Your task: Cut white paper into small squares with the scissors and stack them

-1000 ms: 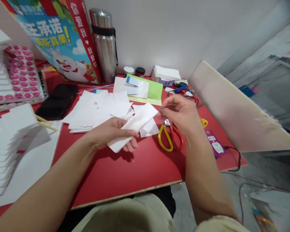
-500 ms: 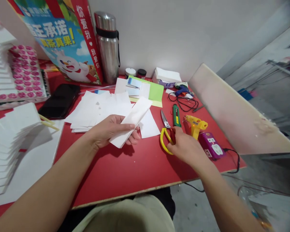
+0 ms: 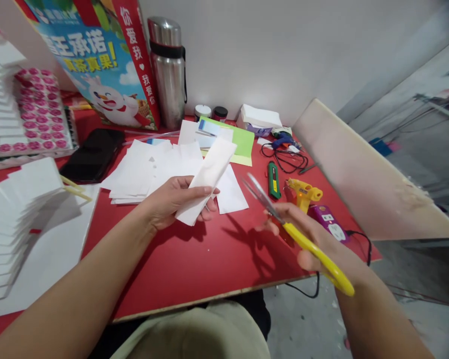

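Observation:
My left hand (image 3: 187,199) pinches a folded strip of white paper (image 3: 209,177) between thumb and fingers, tilted above the red table (image 3: 194,269). To its right, my right hand (image 3: 297,224) grips a pair of scissors (image 3: 314,252) with yellow handles, raised over the table. The blades point up and left toward the paper, slightly apart and blurred. A gap separates them from the strip. Behind my left hand lie several loose white sheets (image 3: 134,172), and one white piece (image 3: 232,192) rests just right of the strip.
A green utility knife (image 3: 273,180), a yellow glue gun (image 3: 303,193) and a purple power socket (image 3: 327,222) lie at the right. Folded white paper pieces (image 3: 26,209) and a phone (image 3: 93,155) are at left. A steel flask (image 3: 168,75) and printed box (image 3: 101,65) stand behind.
My right hand has lifted the scissors off the table and swung them up, handles toward me. My left hand still holds the paper strip, barely moved.

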Demonstrator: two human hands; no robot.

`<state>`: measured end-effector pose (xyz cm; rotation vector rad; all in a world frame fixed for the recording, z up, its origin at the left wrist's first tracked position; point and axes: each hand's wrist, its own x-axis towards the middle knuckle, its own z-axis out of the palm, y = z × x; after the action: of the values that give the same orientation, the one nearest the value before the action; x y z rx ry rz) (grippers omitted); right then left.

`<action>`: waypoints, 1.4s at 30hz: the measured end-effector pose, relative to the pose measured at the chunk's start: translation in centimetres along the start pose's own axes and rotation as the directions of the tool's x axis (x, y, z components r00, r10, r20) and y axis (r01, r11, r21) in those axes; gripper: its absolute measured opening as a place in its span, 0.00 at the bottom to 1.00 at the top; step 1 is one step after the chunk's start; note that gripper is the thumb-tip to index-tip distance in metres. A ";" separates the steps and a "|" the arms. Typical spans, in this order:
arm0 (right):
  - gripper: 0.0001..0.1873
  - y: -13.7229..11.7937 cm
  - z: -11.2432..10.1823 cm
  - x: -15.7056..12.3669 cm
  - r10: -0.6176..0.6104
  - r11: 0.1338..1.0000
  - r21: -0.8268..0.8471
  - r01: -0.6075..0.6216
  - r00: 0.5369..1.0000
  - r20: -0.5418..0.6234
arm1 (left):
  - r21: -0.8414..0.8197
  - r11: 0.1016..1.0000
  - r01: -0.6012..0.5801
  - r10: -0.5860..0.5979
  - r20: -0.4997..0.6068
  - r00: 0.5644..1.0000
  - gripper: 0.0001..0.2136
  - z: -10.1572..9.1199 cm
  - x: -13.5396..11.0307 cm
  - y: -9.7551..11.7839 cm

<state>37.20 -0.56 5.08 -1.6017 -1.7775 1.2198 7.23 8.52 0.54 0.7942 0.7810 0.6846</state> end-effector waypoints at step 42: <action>0.28 -1.2 3.6 3.4 0.054 0.972 0.211 -0.101 0.974 0.218 | 0.024 0.992 0.123 -0.125 0.137 0.983 0.07 1.3 0.1 -1.0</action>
<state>32.94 1.64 3.50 -1.4711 -1.6434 1.6166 8.55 7.61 0.34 0.7909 0.7039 0.5067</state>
